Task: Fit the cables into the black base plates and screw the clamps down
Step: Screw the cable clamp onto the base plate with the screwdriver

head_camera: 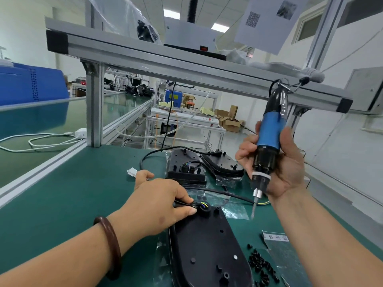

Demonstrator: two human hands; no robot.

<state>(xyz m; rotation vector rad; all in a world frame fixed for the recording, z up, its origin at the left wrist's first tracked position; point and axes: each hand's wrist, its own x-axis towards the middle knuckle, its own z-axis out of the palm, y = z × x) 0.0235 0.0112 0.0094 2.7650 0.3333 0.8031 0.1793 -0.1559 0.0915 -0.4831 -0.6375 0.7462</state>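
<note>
in base plate (207, 245), cable end (200, 205)

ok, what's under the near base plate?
A clear plastic bag shows past the left edge of the near base plate, lying on the green mat. Anything beneath the plate's middle is covered.

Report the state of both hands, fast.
Left hand: pinches the black cable with coloured wires at the flat black plastic base plate.
Right hand: grips the blue-and-black electric screwdriver, bit pointing down.
</note>
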